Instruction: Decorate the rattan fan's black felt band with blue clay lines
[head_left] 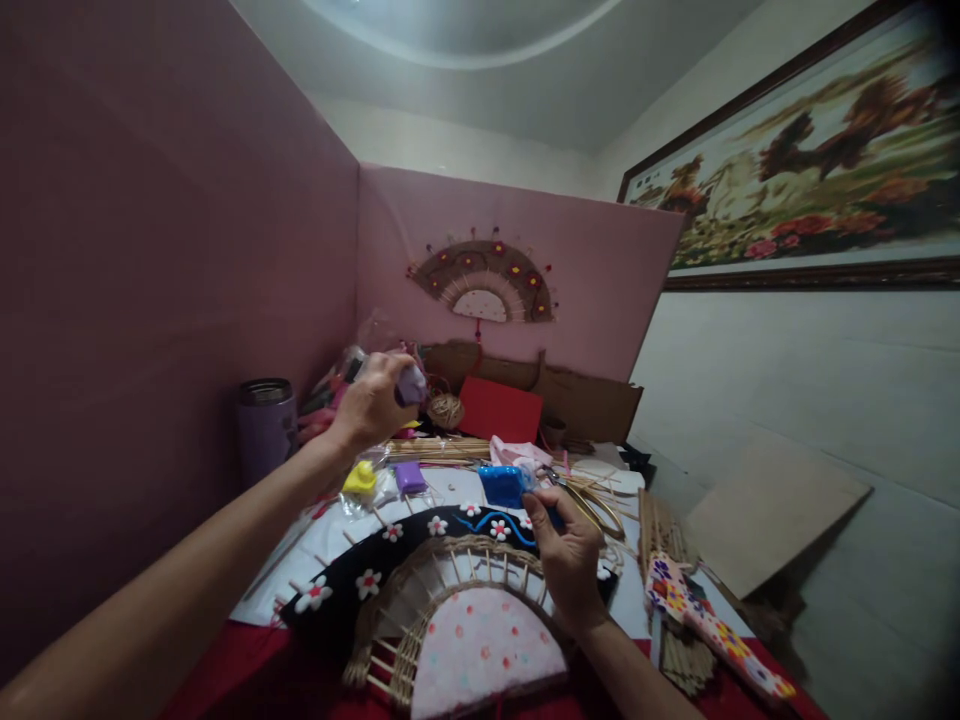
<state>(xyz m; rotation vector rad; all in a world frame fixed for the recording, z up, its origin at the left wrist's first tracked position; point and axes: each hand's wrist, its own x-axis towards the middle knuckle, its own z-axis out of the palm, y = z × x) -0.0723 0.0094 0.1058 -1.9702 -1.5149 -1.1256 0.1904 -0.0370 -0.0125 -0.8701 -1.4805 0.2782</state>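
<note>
My left hand (373, 402) is raised above the back of the table, its fingers closed around a lavender lump (411, 385) that looks like modelling clay in a wrapper. At the fan's upper right edge is my right hand (568, 550), curled and pinching, with a blue piece (555, 516) showing behind its fingers. Next to it lies a blue clay packet (502, 487); I cannot tell whether they touch. Beneath my hands is a woven fan (367, 612) with a black band, white flowers, a wavy blue line (517, 526) and a spotted half-round centre (487, 640).
Yellow clay (361, 477) and a purple packet (409, 477) lie beyond the fan. Scissors (600, 508) are at right, near a flowered glue gun (712, 620). A purple tumbler (267, 425) stands at left. A finished fan (487, 280) hangs on the pink board (600, 250).
</note>
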